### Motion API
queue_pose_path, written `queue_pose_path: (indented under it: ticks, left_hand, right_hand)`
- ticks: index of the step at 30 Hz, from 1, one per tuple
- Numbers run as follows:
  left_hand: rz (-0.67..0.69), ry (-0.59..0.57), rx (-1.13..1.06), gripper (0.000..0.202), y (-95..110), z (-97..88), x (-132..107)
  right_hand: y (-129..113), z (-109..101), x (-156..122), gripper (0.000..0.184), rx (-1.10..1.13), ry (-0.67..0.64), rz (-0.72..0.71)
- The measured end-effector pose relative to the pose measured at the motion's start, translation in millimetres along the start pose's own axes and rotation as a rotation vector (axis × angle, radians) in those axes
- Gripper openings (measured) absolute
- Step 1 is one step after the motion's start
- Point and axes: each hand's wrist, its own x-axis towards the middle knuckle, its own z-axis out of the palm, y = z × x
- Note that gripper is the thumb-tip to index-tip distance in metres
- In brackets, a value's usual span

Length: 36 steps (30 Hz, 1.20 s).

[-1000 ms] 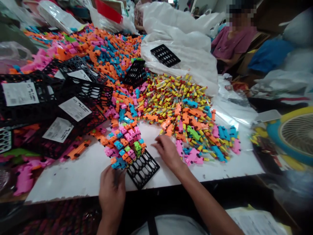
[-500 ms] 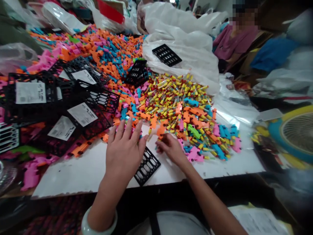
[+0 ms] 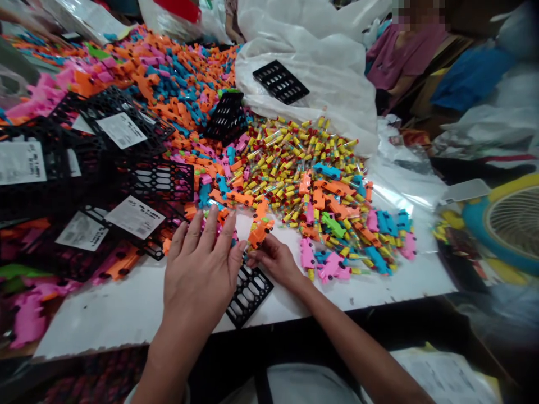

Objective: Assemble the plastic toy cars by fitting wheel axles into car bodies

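Probably mid-fill on our black tray [image 3: 249, 292], mid-frame.
Right hand [image 3: 277, 262] looks pinched on an orange car [image 3: 260, 232], left hand [image 3: 200, 269] spread flat; next likely needs careful aim.

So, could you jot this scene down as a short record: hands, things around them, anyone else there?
Left hand: open, fingers spread, hiding part of a black tray
Right hand: fingers at an orange toy car; grip unclear
Surface: white tabletop under the tray
Beyond the hands: heap of yellow-and-red tubes with toy cars among them
Left side: black trays with white labels
Right side: blue-and-yellow fan
Others include: person in a purple top
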Motion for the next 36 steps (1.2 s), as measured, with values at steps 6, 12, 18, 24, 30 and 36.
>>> queue_pose_path:
  ticks: [6,12,18,24,30,36]
  left_hand:
    - [0.030,-0.045,-0.019,0.053,-7,-6.3,0]
    - [0.113,-0.108,-0.037,0.053,-9,-9.4,25]
    - [0.187,-0.159,0.000,0.049,-6,2.0,33]
    - [0.133,-0.130,0.044,0.048,-2,4.7,31]
    - [0.064,-0.162,0.045,0.054,-6,-7.8,31]
    - [0.119,-0.212,-0.011,0.057,-35,-21.2,25]
  right_hand:
    - [-8,3,-5,0.012,-0.416,-0.032,-0.133]
    - [0,1,6,0.007,-0.265,-0.162,-0.115]
    - [-3,-4,9,0.015,-0.256,-0.175,-0.111]
    - [-18,-4,32,0.028,-0.657,0.371,0.112]
    - [-15,-7,47,0.025,-0.888,0.340,0.145]
    - [-30,-18,47,0.052,-1.030,0.348,0.286]
